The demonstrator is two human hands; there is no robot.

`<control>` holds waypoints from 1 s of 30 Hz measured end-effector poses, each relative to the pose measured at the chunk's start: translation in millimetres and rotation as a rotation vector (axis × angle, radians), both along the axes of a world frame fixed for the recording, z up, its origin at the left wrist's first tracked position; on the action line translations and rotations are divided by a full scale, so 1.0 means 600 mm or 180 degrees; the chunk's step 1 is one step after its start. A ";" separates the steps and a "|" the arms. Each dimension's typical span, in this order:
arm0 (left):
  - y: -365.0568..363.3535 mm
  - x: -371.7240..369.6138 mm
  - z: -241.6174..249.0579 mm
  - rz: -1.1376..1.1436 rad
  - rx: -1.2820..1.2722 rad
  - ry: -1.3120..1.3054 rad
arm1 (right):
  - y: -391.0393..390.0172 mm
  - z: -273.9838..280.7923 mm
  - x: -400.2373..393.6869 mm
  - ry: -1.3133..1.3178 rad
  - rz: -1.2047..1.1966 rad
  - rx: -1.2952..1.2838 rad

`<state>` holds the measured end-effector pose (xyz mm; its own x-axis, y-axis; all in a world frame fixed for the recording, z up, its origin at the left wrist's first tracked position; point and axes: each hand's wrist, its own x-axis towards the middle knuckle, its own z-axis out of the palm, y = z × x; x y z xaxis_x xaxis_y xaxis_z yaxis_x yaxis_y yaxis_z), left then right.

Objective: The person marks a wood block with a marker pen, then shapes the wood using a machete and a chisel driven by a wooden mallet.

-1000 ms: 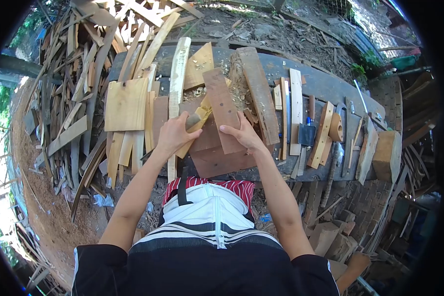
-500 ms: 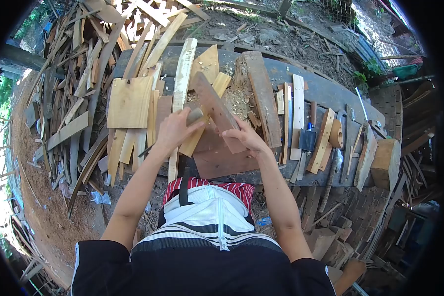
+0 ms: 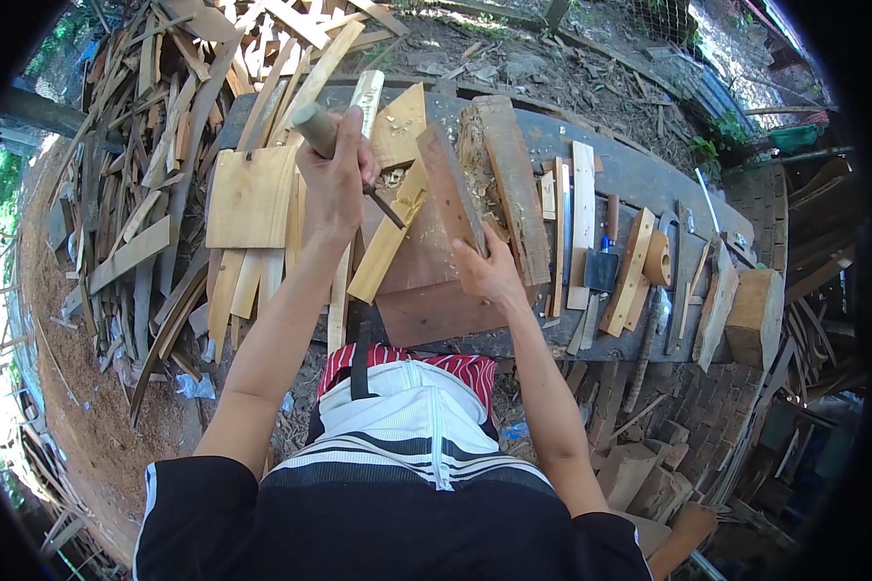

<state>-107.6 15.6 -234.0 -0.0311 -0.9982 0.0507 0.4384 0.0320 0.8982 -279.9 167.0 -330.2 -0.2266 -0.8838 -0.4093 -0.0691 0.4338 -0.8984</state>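
My left hand (image 3: 334, 179) is closed around the thick grey-green handle of a chisel (image 3: 317, 131). Its narrow dark blade points down and right, over a yellow wooden strip (image 3: 383, 247) that has a notch cut near its upper end. My right hand (image 3: 491, 269) grips the near end of a reddish-brown board (image 3: 446, 184), which is tilted up on edge with small marks along its face. Under both lies a wide brown board (image 3: 436, 315) at the bench's front. Wood chips are scattered around the far end of the strip.
A thick plank (image 3: 513, 184) lies right of my right hand. Farther right on the dark bench (image 3: 639, 184) are a wooden plane (image 3: 660, 257), a hand saw (image 3: 683, 261) and other tools. A square yellow board (image 3: 252, 198) and a scrap-wood pile (image 3: 155, 145) are at left.
My left hand has risen away and turned the chisel, so its blade now points down-right instead of down-left. The reddish-brown board has shifted right and tipped onto its edge in my right hand.
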 end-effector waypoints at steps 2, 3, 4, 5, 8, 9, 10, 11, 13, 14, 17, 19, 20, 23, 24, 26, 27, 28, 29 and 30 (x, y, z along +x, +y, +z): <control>-0.005 -0.012 -0.017 0.0003 -0.0101 0.0094 | 0.001 -0.009 -0.014 0.0534 0.0213 0.0194; -0.007 -0.017 -0.023 0.0091 -0.0153 0.0050 | 0.003 -0.013 -0.014 0.0674 0.0268 0.0157; -0.007 -0.020 -0.029 0.0184 -0.0207 0.0005 | 0.004 -0.015 -0.014 0.0813 0.0328 0.0119; -0.004 -0.021 -0.034 0.0179 -0.0205 0.0007 | 0.007 -0.015 -0.012 0.0814 0.0324 0.0122; 0.007 -0.020 -0.030 0.0065 -0.0170 -0.0163 | 0.014 0.014 0.012 0.0782 0.0119 0.0019; 0.014 -0.018 -0.021 -0.0180 -0.0151 -0.0670 | 0.022 0.029 0.028 0.0629 -0.0110 -0.0258; 0.019 -0.017 -0.016 -0.0424 -0.0119 -0.1181 | 0.027 0.047 0.042 0.0466 -0.0336 -0.0524; 0.022 -0.020 -0.016 -0.0662 -0.0401 -0.1685 | 0.028 0.071 0.053 0.0397 -0.0247 -0.0762; 0.042 -0.026 -0.021 -0.1081 -0.0318 -0.2117 | 0.023 0.082 0.081 0.0808 -0.0186 -0.1289; 0.050 -0.030 -0.023 -0.1495 -0.0250 -0.2533 | 0.021 0.089 0.085 0.1242 -0.0118 -0.1821; 0.038 -0.025 0.016 -0.1980 -0.0276 -0.2400 | 0.032 0.142 0.049 0.0868 0.0832 -0.1169; 0.022 -0.012 0.029 -0.2709 -0.0535 -0.2843 | 0.021 0.188 0.013 0.2130 0.0457 -0.1702; 0.025 -0.010 0.027 -0.2684 -0.0513 -0.2843 | 0.013 0.206 0.000 0.3351 0.0076 -0.2262; 0.039 -0.020 0.047 -0.4135 -0.1665 -0.4208 | 0.007 0.236 -0.021 0.4435 0.1959 -0.1684; 0.049 -0.020 0.050 -0.4143 -0.1691 -0.4211 | 0.010 0.228 -0.021 0.4448 0.1935 -0.1678; 0.063 -0.021 0.051 -0.4136 -0.1822 -0.4025 | 0.020 0.192 -0.023 0.3667 0.2784 -0.0577; 0.055 -0.018 0.047 -0.4113 -0.1799 -0.4024 | 0.032 0.179 -0.023 0.3445 0.2534 -0.0713; 0.037 -0.012 0.040 -0.3640 -0.1776 -0.3553 | 0.043 0.170 -0.023 0.3434 0.2583 -0.0746; 0.016 -0.002 0.032 -0.3160 -0.1737 -0.3098 | 0.055 0.163 -0.024 0.2948 0.2348 -0.0531; 0.000 0.010 0.027 -0.2684 -0.1696 -0.2649 | 0.069 0.151 -0.026 0.2459 0.2108 -0.0305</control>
